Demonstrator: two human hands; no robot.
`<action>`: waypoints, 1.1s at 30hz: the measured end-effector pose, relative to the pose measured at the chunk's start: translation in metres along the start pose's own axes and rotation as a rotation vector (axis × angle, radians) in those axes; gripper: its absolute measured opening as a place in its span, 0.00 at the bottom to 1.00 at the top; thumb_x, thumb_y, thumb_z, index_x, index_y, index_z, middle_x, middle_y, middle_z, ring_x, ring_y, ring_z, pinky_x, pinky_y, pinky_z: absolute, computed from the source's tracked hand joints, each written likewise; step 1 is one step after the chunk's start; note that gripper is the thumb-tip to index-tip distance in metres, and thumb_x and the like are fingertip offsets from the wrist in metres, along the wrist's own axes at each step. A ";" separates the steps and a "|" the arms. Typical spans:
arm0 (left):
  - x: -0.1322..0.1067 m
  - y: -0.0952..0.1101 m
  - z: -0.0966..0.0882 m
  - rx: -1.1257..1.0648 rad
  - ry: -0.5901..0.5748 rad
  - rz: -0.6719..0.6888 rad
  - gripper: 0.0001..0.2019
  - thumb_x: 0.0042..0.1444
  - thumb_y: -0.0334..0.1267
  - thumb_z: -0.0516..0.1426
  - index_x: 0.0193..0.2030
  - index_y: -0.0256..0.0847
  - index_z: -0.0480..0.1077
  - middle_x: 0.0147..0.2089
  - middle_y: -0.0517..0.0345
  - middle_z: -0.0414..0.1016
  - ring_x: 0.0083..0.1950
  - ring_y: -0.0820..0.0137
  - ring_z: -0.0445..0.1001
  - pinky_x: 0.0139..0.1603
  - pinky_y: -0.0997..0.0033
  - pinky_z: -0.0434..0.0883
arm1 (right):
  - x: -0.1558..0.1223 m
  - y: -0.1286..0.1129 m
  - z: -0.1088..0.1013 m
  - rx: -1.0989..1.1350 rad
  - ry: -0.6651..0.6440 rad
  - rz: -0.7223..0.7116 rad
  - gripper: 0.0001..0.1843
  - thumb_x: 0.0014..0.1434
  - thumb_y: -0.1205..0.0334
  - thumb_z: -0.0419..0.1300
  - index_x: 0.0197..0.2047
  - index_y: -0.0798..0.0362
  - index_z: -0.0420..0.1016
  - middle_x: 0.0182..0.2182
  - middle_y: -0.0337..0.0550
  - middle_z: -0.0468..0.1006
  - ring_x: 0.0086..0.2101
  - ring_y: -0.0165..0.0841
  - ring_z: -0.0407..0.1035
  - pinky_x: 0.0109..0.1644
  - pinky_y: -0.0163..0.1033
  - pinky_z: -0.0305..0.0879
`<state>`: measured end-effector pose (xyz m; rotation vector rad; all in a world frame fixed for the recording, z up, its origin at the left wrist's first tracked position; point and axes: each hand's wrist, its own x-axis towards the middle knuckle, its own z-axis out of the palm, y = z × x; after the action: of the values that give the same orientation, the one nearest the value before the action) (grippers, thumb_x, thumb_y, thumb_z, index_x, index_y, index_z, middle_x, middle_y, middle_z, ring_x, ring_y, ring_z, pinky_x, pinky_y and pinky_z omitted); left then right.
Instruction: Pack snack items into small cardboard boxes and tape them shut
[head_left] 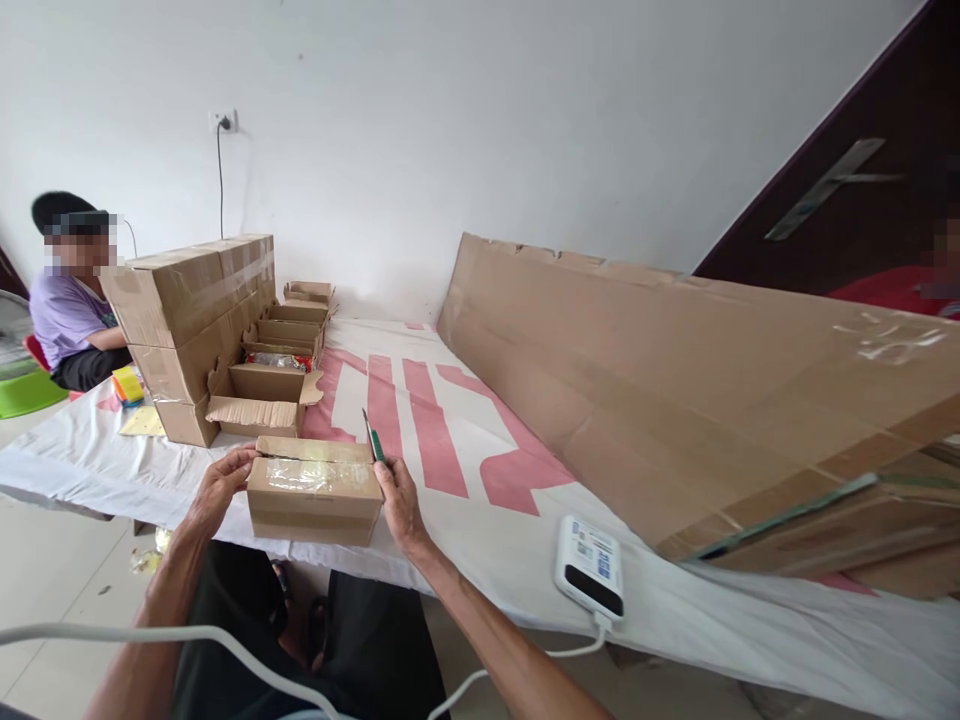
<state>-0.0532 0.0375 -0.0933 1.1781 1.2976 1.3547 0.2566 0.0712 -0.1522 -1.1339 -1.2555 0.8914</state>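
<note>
A small cardboard box [315,492] with clear tape across its top sits at the near edge of the cloth-covered table. A dark gap runs along the seam at the back of its lid. My left hand [223,488] grips the box at its left rear corner, fingers closed on the edge. At the opposite end is my right hand [401,500], wrapped around a green-handled utility knife [376,442] whose blade points up and away from me. That hand is close against the box's right side; whether it touches the box I cannot tell.
Open cardboard boxes [262,395] stand in a row behind, beside stacked taped cartons [180,310]. A tall cardboard sheet [675,390] leans across the right. A white power bank [590,565] with a cable lies near the table's edge. Another person [75,310] sits at far left.
</note>
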 end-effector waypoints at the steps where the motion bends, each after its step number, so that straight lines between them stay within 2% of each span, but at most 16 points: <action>1: 0.001 0.000 -0.001 0.005 -0.012 0.002 0.27 0.45 0.62 0.73 0.41 0.41 0.85 0.70 0.42 0.76 0.60 0.48 0.81 0.50 0.58 0.80 | 0.001 0.000 0.000 -0.001 -0.002 -0.005 0.26 0.66 0.31 0.56 0.41 0.47 0.72 0.35 0.40 0.77 0.39 0.39 0.69 0.45 0.44 0.68; 6: -0.004 0.010 -0.003 0.019 -0.071 0.013 0.28 0.43 0.62 0.74 0.41 0.40 0.85 0.69 0.41 0.78 0.57 0.49 0.82 0.51 0.56 0.80 | 0.000 -0.002 -0.003 -0.001 -0.022 -0.007 0.26 0.66 0.31 0.56 0.41 0.46 0.71 0.37 0.41 0.78 0.39 0.39 0.69 0.46 0.45 0.68; 9: -0.008 0.017 -0.001 0.035 -0.091 0.013 0.28 0.45 0.61 0.74 0.42 0.40 0.84 0.64 0.43 0.82 0.54 0.51 0.82 0.50 0.59 0.80 | -0.002 -0.003 -0.003 0.011 -0.014 0.014 0.27 0.65 0.30 0.57 0.41 0.46 0.71 0.36 0.40 0.77 0.38 0.39 0.69 0.45 0.44 0.67; 13: -0.007 0.019 0.001 0.051 -0.098 0.002 0.31 0.43 0.66 0.74 0.40 0.39 0.83 0.57 0.44 0.85 0.50 0.54 0.83 0.46 0.63 0.78 | -0.003 -0.006 -0.003 0.029 0.005 0.027 0.27 0.64 0.29 0.58 0.40 0.47 0.71 0.35 0.40 0.77 0.37 0.39 0.69 0.43 0.45 0.67; 17: -0.007 0.017 0.000 0.043 -0.143 -0.006 0.35 0.44 0.67 0.74 0.48 0.39 0.83 0.48 0.45 0.87 0.50 0.52 0.83 0.48 0.61 0.77 | -0.004 -0.006 -0.003 0.024 0.007 0.027 0.28 0.63 0.29 0.58 0.39 0.47 0.71 0.36 0.41 0.77 0.38 0.40 0.69 0.45 0.45 0.68; 20: -0.006 0.016 -0.002 0.038 -0.173 0.007 0.36 0.47 0.66 0.74 0.54 0.40 0.82 0.55 0.42 0.86 0.57 0.47 0.82 0.53 0.57 0.77 | -0.002 -0.005 -0.003 0.021 0.004 0.037 0.28 0.63 0.28 0.57 0.40 0.46 0.71 0.37 0.41 0.77 0.39 0.40 0.70 0.46 0.46 0.69; 24: 0.001 0.019 0.001 0.055 -0.199 0.037 0.37 0.47 0.66 0.74 0.56 0.42 0.83 0.67 0.40 0.80 0.64 0.43 0.79 0.56 0.54 0.78 | 0.008 -0.005 -0.002 0.024 0.011 0.023 0.28 0.63 0.27 0.56 0.40 0.46 0.69 0.36 0.41 0.76 0.39 0.40 0.70 0.45 0.46 0.69; 29: 0.016 0.026 0.010 0.090 -0.301 0.042 0.34 0.52 0.65 0.71 0.57 0.42 0.83 0.63 0.41 0.82 0.62 0.45 0.80 0.56 0.54 0.78 | 0.020 -0.004 -0.001 0.014 0.050 0.015 0.28 0.62 0.28 0.56 0.41 0.46 0.69 0.35 0.40 0.75 0.39 0.40 0.70 0.46 0.46 0.70; 33: 0.026 0.029 0.015 0.170 -0.294 0.115 0.25 0.52 0.57 0.73 0.50 0.42 0.86 0.65 0.44 0.81 0.65 0.44 0.78 0.66 0.51 0.74 | 0.026 -0.002 -0.003 0.021 0.055 0.001 0.27 0.62 0.29 0.56 0.41 0.46 0.69 0.34 0.39 0.74 0.38 0.39 0.69 0.44 0.45 0.70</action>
<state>-0.0415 0.0637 -0.0630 1.5261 1.1632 1.1153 0.2631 0.0948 -0.1438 -1.1347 -1.1979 0.8664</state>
